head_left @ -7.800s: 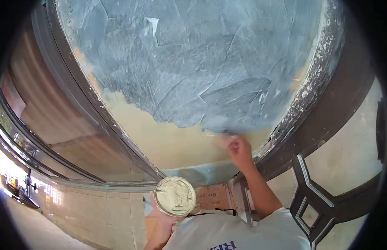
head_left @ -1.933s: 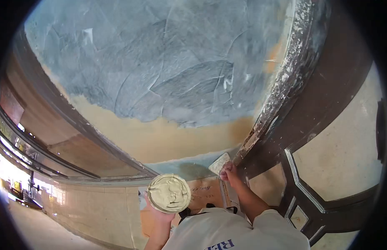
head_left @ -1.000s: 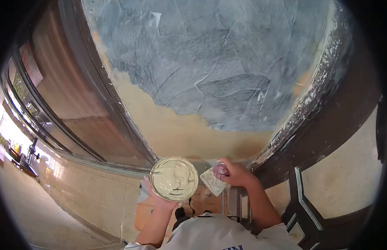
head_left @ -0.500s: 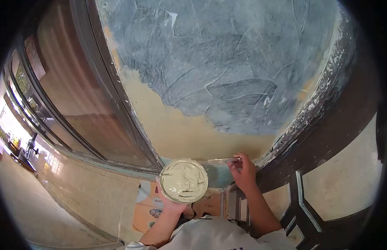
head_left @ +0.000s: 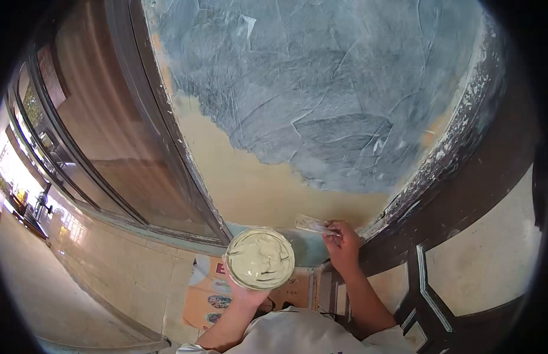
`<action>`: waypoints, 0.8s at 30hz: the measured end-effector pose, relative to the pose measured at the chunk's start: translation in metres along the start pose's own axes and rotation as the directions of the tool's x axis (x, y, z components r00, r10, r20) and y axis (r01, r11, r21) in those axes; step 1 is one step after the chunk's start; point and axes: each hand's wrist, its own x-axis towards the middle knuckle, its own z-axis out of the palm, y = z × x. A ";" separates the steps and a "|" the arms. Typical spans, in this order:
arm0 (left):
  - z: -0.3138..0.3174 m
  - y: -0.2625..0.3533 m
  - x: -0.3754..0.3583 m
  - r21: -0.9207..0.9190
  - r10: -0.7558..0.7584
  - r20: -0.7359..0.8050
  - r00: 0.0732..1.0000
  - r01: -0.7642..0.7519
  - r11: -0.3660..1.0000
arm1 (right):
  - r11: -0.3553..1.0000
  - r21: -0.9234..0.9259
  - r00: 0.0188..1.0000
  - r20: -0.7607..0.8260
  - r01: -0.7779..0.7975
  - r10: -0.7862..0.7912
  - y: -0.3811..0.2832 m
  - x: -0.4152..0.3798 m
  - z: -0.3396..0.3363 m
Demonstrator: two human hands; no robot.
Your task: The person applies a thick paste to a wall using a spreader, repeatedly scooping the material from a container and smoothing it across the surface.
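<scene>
My left hand (head_left: 245, 292) supports a round tub (head_left: 290, 272) from below and the side, its fingers largely hidden by it. Pale yellowish putty (head_left: 256, 256) fills the tub, its surface smooth in parts and creased in others. To the right, my right hand (head_left: 345, 243) grips a putty knife (head_left: 311, 224), the flat blade pointing left with pale residue on it. The knife is held near the bottom of a wall panel (head_left: 268, 192), just above and right of the tub. Grey, streaky coating (head_left: 321, 112) covers most of that panel, with a tan strip along its lower part.
A dark-framed window (head_left: 150, 130) borders the panel on the left, and a worn, chipped dark frame (head_left: 439, 153) on the right. Below lies an orange printed sheet (head_left: 206, 295) on the tiled floor (head_left: 138, 271). A dark patterned door panel (head_left: 427, 295) stands at lower right.
The putty knife has turned in my right hand, so more of its flat blade face shows. My right hand has shifted slightly down. The tub stays nearly in place.
</scene>
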 end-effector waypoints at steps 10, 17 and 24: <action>0.057 0.001 -0.002 0.133 0.062 -0.001 0.998 -0.061 0.989 | 0.982 0.184 0.999 -0.032 -0.034 0.040 0.004 -0.004 -0.011; 0.040 -0.018 0.004 -0.025 -0.008 -0.026 1.000 0.007 1.000 | 0.962 -0.064 0.964 -0.005 0.266 -0.267 -0.031 0.015 -0.021; 0.046 -0.014 0.011 0.098 -0.012 0.005 1.000 0.011 0.995 | 0.944 -0.115 0.951 0.049 0.308 -0.304 -0.056 0.024 -0.025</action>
